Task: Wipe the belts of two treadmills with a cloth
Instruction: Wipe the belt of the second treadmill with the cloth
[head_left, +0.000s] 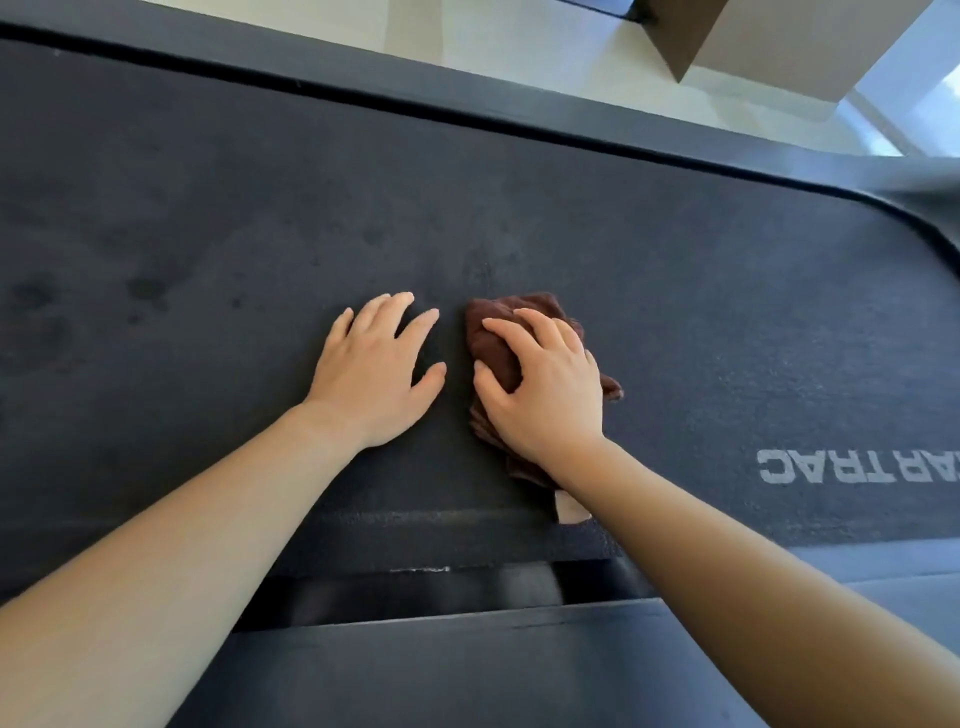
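gripping cloth (492, 344) crosswise on belt (519, 182)

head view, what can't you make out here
1. The belt lettering: cut off by the right frame edge, first letters missing.
2. The cloth: its middle is hidden under the right hand; the wrist covers part of its pale tag.
3. The belt: runs past the left edge, so its full length is unseen.
4. The second treadmill: outside the head view.

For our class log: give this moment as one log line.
right hand grips brown cloth on belt | left hand flat on belt
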